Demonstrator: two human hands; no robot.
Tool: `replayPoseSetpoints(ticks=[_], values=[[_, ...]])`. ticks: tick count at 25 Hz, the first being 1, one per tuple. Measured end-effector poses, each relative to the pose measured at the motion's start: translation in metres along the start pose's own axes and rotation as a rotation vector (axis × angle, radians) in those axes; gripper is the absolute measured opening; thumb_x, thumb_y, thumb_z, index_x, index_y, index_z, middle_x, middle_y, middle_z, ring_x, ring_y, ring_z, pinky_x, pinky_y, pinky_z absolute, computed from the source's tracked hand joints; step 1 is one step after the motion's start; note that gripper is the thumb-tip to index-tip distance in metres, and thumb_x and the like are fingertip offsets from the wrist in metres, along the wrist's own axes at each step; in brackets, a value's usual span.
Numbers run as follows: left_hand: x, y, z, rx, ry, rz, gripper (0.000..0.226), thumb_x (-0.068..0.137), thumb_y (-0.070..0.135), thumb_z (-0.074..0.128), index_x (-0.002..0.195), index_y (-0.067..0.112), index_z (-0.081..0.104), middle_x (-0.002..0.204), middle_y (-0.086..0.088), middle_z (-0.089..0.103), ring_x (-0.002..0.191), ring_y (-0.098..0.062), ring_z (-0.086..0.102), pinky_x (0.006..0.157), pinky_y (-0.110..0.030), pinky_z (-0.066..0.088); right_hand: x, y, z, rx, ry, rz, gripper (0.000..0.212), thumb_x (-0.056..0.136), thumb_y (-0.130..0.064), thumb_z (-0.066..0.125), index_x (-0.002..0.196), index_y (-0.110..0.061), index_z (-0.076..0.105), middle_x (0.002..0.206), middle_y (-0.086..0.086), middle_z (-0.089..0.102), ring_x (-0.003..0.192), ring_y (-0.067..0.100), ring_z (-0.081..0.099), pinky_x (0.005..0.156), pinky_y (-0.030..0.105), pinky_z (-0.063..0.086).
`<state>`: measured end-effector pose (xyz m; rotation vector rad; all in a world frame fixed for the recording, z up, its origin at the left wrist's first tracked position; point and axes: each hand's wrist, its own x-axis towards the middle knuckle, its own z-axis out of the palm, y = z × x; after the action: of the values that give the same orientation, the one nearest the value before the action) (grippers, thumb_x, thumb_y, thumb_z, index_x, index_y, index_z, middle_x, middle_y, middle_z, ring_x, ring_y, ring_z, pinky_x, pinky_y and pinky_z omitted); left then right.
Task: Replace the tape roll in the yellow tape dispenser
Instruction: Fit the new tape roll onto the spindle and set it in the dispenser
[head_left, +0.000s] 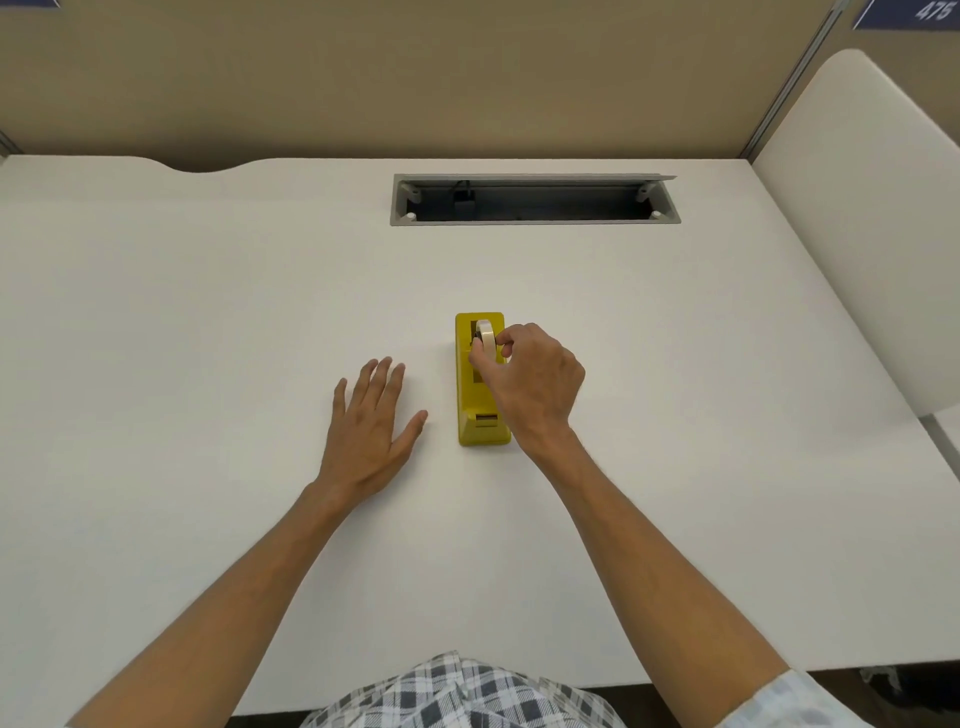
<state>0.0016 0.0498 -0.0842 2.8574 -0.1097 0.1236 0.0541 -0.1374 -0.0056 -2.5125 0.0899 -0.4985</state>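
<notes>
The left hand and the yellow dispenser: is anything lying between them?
No. In the head view only bare white desk separates the left hand from the yellow dispenser.

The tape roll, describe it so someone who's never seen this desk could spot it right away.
On the white desk, nearer than the grey cable tray, stands a yellow tape dispenser. The tape roll sits upright in its far end, pinched by the right hand. It is the only pale, cream-coloured ring against the yellow body.

Head-worn wide view, facing forward and down, close over white desk (208, 312)
</notes>
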Motion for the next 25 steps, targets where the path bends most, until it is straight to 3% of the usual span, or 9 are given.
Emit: replayPoseSetpoints(ticks=[13,25], values=[[-0.008,-0.003,0.014,0.005,-0.025,-0.075,0.073,0.093,0.060,0.016,0.152,0.017,0.019,0.162,-0.001,0.014,0.149,-0.016,0.007,0.121,-0.043,0.005,-0.002,0.002,0.012,-0.076,-0.018,-0.032,0.027,0.076,-0.040,0.070,0.065,-0.016,0.067,0.060,-0.002,0.063,0.049,0.023,0.056,0.048,0.028,0.041],[-0.008,-0.004,0.015,0.000,-0.014,-0.075,0.072,0.093,0.060,0.017,0.152,0.018,0.021,0.161,0.000,0.015,0.149,-0.015,0.008,0.121,-0.042,0.005,0.009,-0.006,0.010,-0.153,-0.142,0.021,0.030,0.084,-0.040,0.060,0.075,-0.012,0.067,0.074,0.001,0.066,0.064,0.025,0.059,0.056,0.028,0.030]])
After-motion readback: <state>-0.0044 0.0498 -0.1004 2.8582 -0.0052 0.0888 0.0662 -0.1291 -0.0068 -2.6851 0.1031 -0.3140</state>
